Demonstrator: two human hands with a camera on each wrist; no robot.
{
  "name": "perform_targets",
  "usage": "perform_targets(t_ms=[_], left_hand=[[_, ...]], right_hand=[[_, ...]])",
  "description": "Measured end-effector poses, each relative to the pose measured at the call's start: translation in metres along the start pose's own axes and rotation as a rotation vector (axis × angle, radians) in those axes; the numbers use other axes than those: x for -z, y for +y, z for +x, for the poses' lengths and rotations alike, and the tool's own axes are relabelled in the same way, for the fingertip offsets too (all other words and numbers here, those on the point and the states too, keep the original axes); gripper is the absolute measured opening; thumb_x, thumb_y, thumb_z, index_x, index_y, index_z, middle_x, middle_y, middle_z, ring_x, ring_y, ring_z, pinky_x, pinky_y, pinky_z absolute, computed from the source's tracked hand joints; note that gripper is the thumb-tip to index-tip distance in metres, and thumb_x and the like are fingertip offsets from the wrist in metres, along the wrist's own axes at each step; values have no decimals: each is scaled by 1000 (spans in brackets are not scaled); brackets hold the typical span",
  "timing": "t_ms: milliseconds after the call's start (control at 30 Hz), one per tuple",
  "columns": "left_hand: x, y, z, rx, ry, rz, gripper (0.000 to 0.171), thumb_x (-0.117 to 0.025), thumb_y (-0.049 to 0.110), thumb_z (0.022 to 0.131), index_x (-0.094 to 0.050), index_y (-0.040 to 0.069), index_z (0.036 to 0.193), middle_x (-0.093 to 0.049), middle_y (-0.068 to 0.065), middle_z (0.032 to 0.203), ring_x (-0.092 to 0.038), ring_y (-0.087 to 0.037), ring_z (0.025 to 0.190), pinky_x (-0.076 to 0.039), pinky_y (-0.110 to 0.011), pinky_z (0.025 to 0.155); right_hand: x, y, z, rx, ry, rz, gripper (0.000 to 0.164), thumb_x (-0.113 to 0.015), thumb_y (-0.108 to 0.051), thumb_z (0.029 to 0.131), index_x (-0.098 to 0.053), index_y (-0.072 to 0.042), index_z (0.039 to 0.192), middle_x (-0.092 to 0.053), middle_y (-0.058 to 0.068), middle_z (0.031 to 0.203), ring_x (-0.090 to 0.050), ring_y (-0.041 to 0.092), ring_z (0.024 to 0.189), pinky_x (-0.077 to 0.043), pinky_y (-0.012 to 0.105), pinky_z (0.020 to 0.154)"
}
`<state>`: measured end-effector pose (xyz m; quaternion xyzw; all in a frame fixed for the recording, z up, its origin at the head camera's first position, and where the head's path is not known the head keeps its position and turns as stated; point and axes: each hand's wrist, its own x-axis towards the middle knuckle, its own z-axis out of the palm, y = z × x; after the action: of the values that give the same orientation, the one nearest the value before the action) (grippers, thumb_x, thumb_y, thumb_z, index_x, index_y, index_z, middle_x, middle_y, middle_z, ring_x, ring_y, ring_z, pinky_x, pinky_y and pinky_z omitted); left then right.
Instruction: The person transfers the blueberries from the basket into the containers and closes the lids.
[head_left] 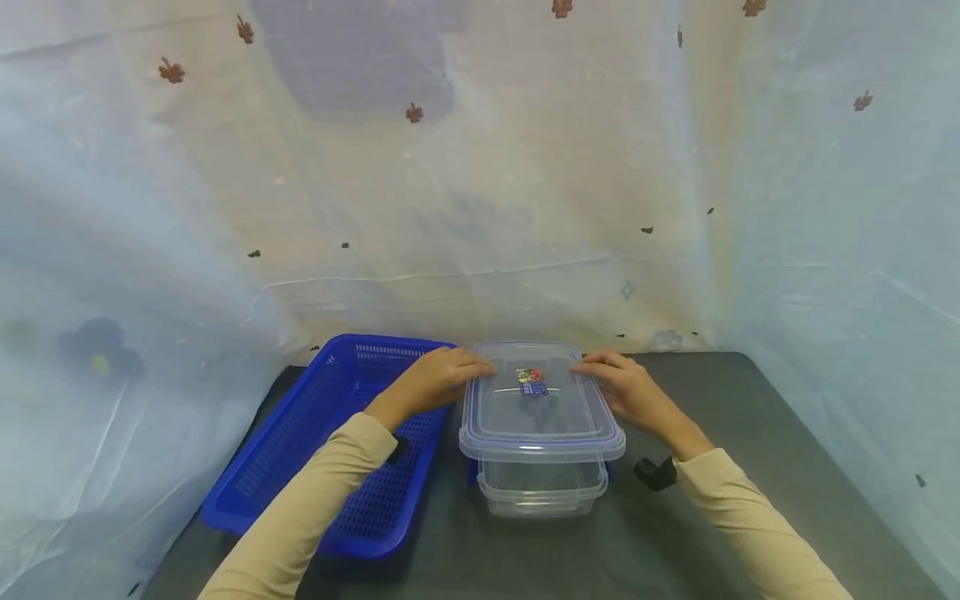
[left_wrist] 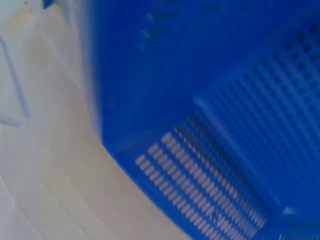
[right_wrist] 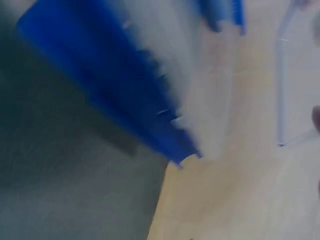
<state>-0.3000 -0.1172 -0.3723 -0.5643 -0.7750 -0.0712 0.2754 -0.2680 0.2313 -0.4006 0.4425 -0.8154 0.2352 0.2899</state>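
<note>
A clear lid (head_left: 547, 421) with a small printed label (head_left: 532, 382) is held level by both hands, its edge overlapping a clear food container (head_left: 540, 479) in the head view. My left hand (head_left: 431, 383) grips the lid's left edge, and my right hand (head_left: 637, 398) grips its right edge. Fingertips (right_wrist: 317, 119) show at the border of the right wrist view, beside the lid's corner (right_wrist: 281, 100). Below it, a long blue side flap (right_wrist: 110, 85) hangs out from the container. The left wrist view catches another lid corner (left_wrist: 12, 95).
A blue perforated basket (head_left: 375, 523) stands left of the container, under my left forearm. Everything rests on a dark table (head_left: 697, 533). A pale patterned sheet (head_left: 480, 167) hangs behind the table and along both sides.
</note>
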Motion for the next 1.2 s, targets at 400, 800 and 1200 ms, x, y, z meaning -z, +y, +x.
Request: perform_targets(t_ms=[400,800,1200], left_hand=[[-20,4,-1,-116,-330,426,52,-69,1,87,-56,14,135,-58,-1,133,-55,-19,121,-48,-40,92],[-37,6,9,-132,-383,480,45,-66,10,91,-57,16,135,-59,2,133,-57,-13,117,-49,-34,89],[-48,6,11,-133,-388,439,46,-69,7,88,-60,16,133,-61,2,128,-59,-11,112,-51,-33,85]], right_hand=[[-25,4,-9,73,-40,-237,44,-74,12,73,-69,-5,113,-64,12,115,-61,31,102,-46,51,82],[-34,6,-15,55,-118,-363,44,-75,7,75,-68,-6,117,-66,8,117,-60,29,104,-47,49,83],[-39,6,-16,26,-190,-418,50,-82,4,71,-68,-7,118,-66,7,118,-60,27,106,-48,47,84]])
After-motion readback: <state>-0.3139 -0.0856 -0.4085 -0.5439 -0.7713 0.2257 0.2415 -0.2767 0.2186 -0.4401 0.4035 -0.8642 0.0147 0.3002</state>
